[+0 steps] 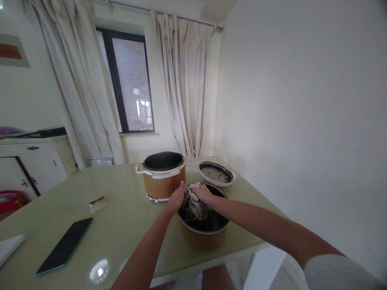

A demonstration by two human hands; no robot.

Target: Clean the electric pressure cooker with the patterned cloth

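A round pot (pixel 204 239), dark inside and golden brown outside, stands near the table's front right edge. My left hand (pixel 175 199) is closed on its left rim, thumb upward, with the other fingers mostly hidden. Bunched in my right hand (pixel 204 195) is a patterned cloth (pixel 193 205), which hangs inside the pot against its left wall. Behind the pot sits a golden cooker body (pixel 165 186) with a white rim and a dark, uncovered cavity. To the right of that lies a round lid (pixel 217 174), its metal inner side facing up.
A dark phone (pixel 65 246) lies on the left of the pale green glossy table (pixel 121 193). Beyond it is a small white packet (pixel 98 204). Something white (pixel 10 246) lies at the left edge. A wall (pixel 296 121) runs along the table's right side.
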